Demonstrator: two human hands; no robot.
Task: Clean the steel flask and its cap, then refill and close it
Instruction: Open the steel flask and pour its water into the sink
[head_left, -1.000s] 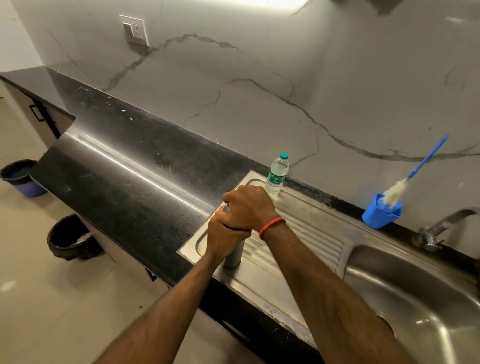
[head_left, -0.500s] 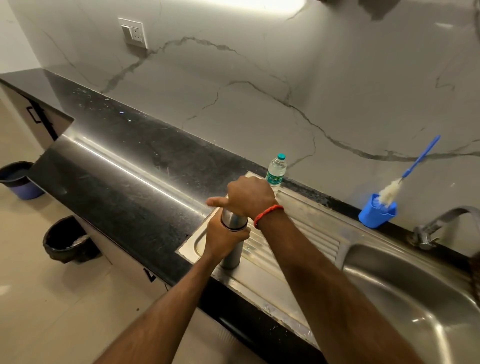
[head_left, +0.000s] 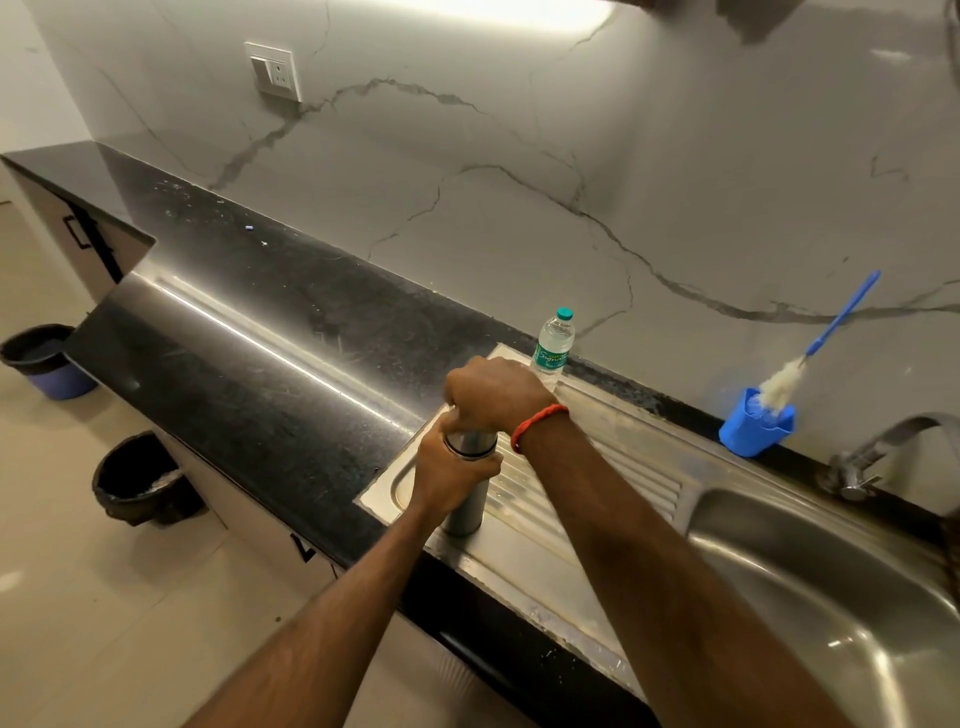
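A steel flask (head_left: 467, 506) stands upright on the left end of the steel drainboard (head_left: 587, 519). My left hand (head_left: 449, 470) grips the flask's body around its upper half. My right hand (head_left: 493, 389) is curled over the flask's top and covers the cap, which is hidden under the fingers. A band of the flask's neck (head_left: 470, 444) shows between the two hands. A clear plastic water bottle (head_left: 555, 347) with a green cap stands just behind my right hand, at the drainboard's back edge.
A blue cup (head_left: 753, 428) holding a blue-handled bottle brush (head_left: 810, 353) stands by the wall. The tap (head_left: 878, 449) and sink basin (head_left: 831, 597) lie to the right. Black counter (head_left: 249, 332) stretches left. Two bins (head_left: 140, 480) stand on the floor.
My right hand lifted a little off the flask's top half a second ago, thumb out, and has now closed down over it again. The flask and my left hand stayed put.
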